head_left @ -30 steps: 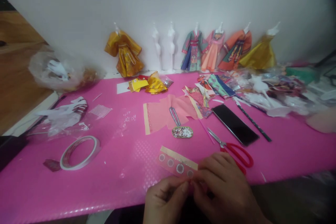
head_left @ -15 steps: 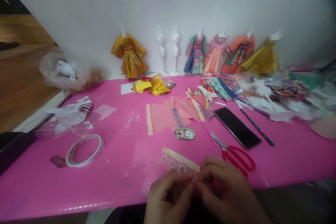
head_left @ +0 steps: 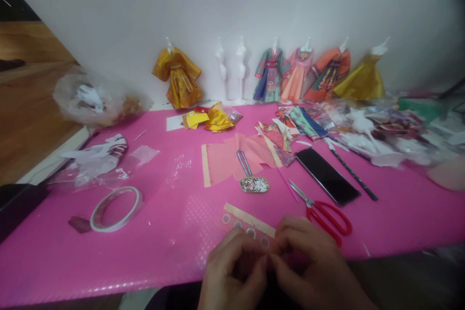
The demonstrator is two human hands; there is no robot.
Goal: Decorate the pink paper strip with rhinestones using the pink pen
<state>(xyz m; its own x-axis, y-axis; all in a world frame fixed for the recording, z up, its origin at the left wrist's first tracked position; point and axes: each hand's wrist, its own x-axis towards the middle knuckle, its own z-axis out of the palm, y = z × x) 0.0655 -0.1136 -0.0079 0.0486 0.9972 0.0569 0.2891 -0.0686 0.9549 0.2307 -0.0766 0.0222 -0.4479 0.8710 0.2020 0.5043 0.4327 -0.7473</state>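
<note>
Both hands meet at the table's front edge over a pink fabric strip (head_left: 250, 232) that has a cream border and white ring patterns. My left hand (head_left: 232, 266) is closed, thumb and forefinger pinching the strip's near edge. Close beside it, my right hand (head_left: 305, 261) pinches the same edge, fingertips almost touching the left ones. The fingers hide the strip's right end. Just right of my right hand lie red-handled scissors (head_left: 329, 218), blades pointing away and left. Beyond the strip rests a small oval dish (head_left: 254, 184) of tiny beads.
A larger pink fabric piece (head_left: 225, 157) lies behind the dish. To the right are a phone (head_left: 329, 177) and plastic-wrapped pieces (head_left: 381, 131). A tape roll (head_left: 116, 209) sits left on the pink table cover (head_left: 156, 261). Small dressed mannequins (head_left: 178, 77) stand along the wall.
My fingertips have shifted slightly along the strip's edge, and another white ring shows more fully beside them. The whole view has moved slightly; the table items stay put.
</note>
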